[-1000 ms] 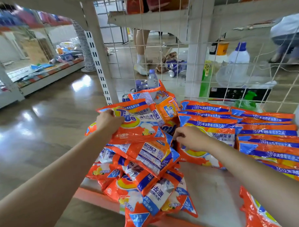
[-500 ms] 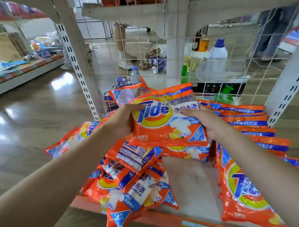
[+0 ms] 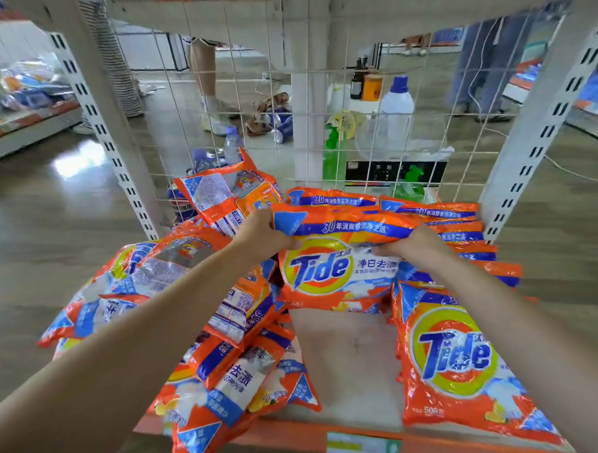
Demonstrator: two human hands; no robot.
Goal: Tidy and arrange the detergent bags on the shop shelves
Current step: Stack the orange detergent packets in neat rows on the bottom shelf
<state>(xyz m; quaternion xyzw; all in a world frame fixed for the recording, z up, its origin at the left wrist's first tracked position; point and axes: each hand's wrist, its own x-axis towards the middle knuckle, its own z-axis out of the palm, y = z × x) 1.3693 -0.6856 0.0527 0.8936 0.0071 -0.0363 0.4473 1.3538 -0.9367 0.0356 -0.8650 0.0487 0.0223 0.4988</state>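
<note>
Left hand [image 3: 262, 236] and right hand [image 3: 416, 245] grip held bag [image 3: 337, 262] by top corners, shelf centre, above stack. Best: lower flat, label forward, align with neat row [image 3: 462, 233] at 2 o'clock; loose heap [image 3: 205, 299] at 9 o'clock waits.

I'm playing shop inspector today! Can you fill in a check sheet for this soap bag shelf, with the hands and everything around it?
Surface: pale shelf board with an orange front edge, bare in the middle.
Job's things: held Tide bag at mid-shelf; neat stack at back right; a flat bag at front right.
Clutter: messy heap of bags on the left, spilling over the shelf edge.
Grippers: left hand and right hand each grip the held bag's top.
Cables: a thin white cord on the floor behind the wire mesh.
Surroundings: white bottle, green spray bottle, people's legs beyond the mesh.
</note>
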